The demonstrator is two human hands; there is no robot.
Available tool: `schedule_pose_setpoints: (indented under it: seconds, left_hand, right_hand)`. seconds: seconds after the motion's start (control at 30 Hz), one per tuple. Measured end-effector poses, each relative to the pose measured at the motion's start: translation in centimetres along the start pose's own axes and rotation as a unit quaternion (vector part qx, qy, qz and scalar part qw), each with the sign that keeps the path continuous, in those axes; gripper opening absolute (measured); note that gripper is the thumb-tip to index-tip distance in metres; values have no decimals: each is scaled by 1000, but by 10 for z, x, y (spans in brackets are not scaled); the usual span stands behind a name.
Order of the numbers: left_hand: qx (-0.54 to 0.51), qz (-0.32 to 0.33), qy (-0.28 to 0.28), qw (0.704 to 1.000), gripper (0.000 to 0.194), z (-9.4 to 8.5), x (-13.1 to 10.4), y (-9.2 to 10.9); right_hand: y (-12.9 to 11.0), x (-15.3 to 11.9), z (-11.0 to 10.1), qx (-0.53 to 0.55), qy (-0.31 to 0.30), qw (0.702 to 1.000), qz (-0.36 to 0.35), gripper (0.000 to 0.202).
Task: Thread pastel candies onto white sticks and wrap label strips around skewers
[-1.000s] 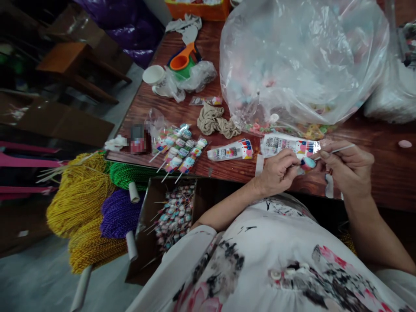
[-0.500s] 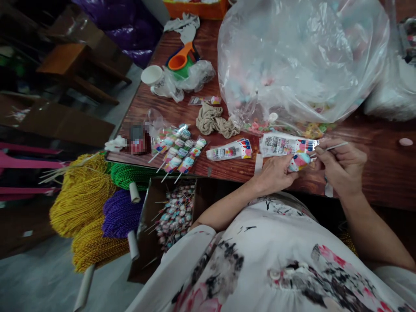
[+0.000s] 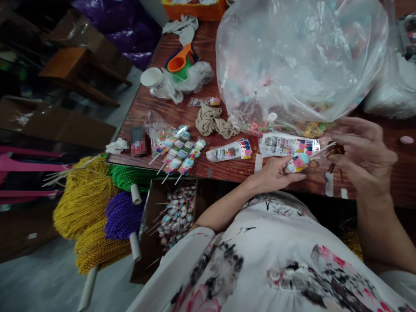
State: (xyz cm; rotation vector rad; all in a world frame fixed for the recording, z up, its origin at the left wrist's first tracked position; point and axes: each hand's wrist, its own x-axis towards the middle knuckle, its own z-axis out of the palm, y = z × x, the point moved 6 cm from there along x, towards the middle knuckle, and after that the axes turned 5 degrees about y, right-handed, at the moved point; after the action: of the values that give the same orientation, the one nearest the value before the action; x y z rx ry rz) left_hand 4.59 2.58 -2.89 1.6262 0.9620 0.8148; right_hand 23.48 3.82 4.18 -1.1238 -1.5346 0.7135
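Note:
My left hand (image 3: 276, 173) is closed around a candy lollipop (image 3: 297, 163) with a pale blue top, in a colourful printed wrapper. Its white stick (image 3: 321, 150) points right. Beyond the stick's end, my right hand (image 3: 367, 151) is held with thumb and fingers apart, slightly blurred. A bunch of shiny brown strips (image 3: 336, 149) shows between those fingers; I cannot make out whether they touch it. Flat printed wrappers (image 3: 279, 144) lie just behind my left hand, and a smaller stack of wrappers (image 3: 229, 150) is to their left.
Several wrapped candy skewers (image 3: 178, 151) lie at the table's left front. A large clear bag (image 3: 299, 56) fills the back. Near the middle sits a beige cloth (image 3: 214, 121). Below the edge stands an open box (image 3: 138, 242) of lollipops, beside yellow cord bundles (image 3: 84, 199).
My right hand has let go of the lollipop's stick and moved right and slightly up, its fingers parting. The brown strips have come into view. My left hand still holds the lollipop.

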Motion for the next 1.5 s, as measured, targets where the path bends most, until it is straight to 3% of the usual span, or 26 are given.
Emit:
schedule_pose_setpoints:
  seconds: [0.2,0.37,0.47,0.57,0.7,0.83,0.97,1.07,1.2,1.3,1.37,1.5]
  left_hand:
    - [-135,1,-47,990,48,10,1,5]
    - [-86,-4,7,996,58,5,2,-3]
    - [-38,12,51,998,54,0,2,-5]
    - [-7,17,55,998,52,-1,2,-8]
    - [0,36,49,998,54,0,3,-8]
    - [6,86,34,996,47,2,2,-2]
    - [3,74,15,997,39,5,1,-3]
    - [-28,70,35,997,42,3,2,-1]
    - [-104,41,20,994,48,5,7,1]
    - [-183,7,5,983,45,9,10,6]
    - [-236,-18,3,972,43,11,10,10]
    - [-306,-102,6,946,45,12,3,8]
  right_hand:
    - [3,-4,22,25,-130,991,-23,25]
    - [10,-13,31,-18,-111,992,-59,22]
    - [8,-15,28,-56,-100,991,-67,21]
    - [5,-15,24,-83,-103,988,-73,22]
    - [3,-15,25,-49,-139,985,-89,21]
    - [3,-14,35,-44,-223,971,-70,22]
    - [0,-16,42,-63,-271,958,-74,26]
    - [-1,-18,43,-28,-234,969,-70,27]
    - [3,-25,34,10,-51,997,-54,24]
    - [3,-32,27,4,47,996,-72,37]
    - [0,-34,24,-10,63,992,-104,50]
    - [-8,-37,29,-19,10,990,-136,56]
